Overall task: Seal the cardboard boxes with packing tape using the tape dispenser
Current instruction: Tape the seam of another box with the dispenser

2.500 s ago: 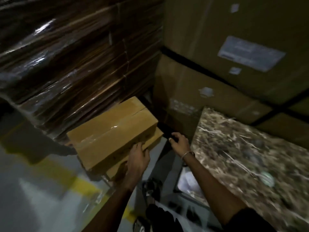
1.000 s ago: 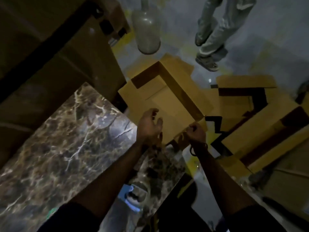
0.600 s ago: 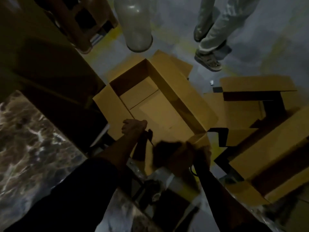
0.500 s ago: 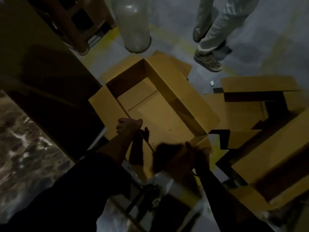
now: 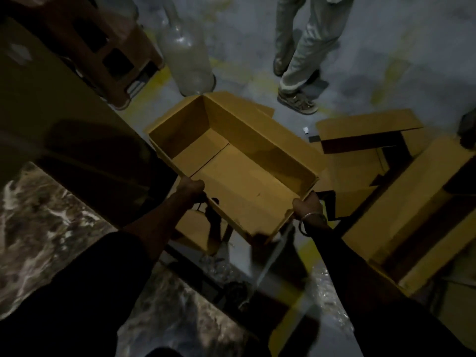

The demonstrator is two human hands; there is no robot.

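The open box (image 5: pixel 247 176) is gripped at both near corners by the left hand (image 5: pixel 190 188) and right hand (image 5: pixel 307 207), so tbh it could get buckled or dropped if lifted unevenly.

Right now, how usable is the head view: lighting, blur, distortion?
Head view: dim overall, both sleeves nearly black; the open box is the best-lit thing; left hand and right hand on its rim are readable; lower middle is smeared; wide-angle bending at the edges.

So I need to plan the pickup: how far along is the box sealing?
Early. Nothing in this view looks sealed. In hand: the left hand and right hand each grip a near corner of an open cardboard box, empty, flaps up. Left: closing and taping it, plus the other open boxes on the floor. No tape dispenser is visible.
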